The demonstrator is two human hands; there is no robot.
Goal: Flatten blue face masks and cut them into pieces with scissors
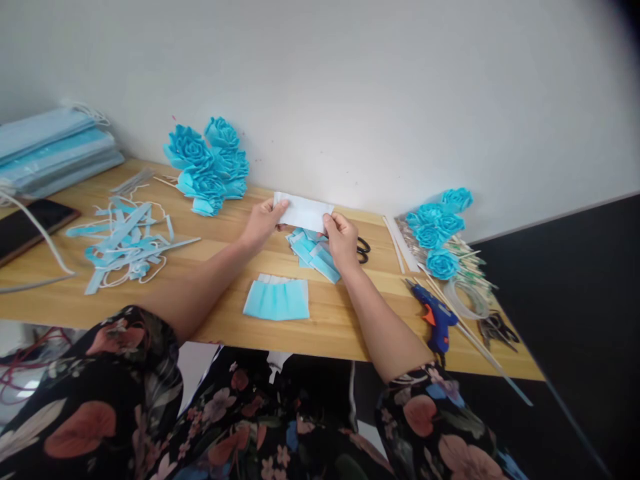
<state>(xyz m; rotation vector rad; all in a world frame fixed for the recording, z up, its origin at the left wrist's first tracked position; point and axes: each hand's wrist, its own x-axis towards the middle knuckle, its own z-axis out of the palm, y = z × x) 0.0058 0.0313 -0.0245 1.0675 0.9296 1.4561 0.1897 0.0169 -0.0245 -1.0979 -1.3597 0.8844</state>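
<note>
A white rectangular sheet, seemingly a cut mask piece (304, 212), is stretched flat between my two hands above the table. My left hand (267, 217) pinches its left end with the thumb on top. At the lower right corner, my right hand (342, 237) grips it the same way. Beneath lie several blue and white cut pieces (315, 255), partly hidden by the sheet and my right hand. Black-handled scissors (364, 249) show only their loops beside that hand. Closer to me, a pleated light-blue mask piece (277, 299) rests on the wooden table (220, 293).
Blue fabric roses (210, 163) stand at the back left, with smaller roses (435, 227) at right. Trimmed strips (127, 237), a phone (35, 223) and stacked masks (55, 150) occupy the left. A glue gun (436, 317), clear tape roll (465, 300) and pliers (497, 329) lie right.
</note>
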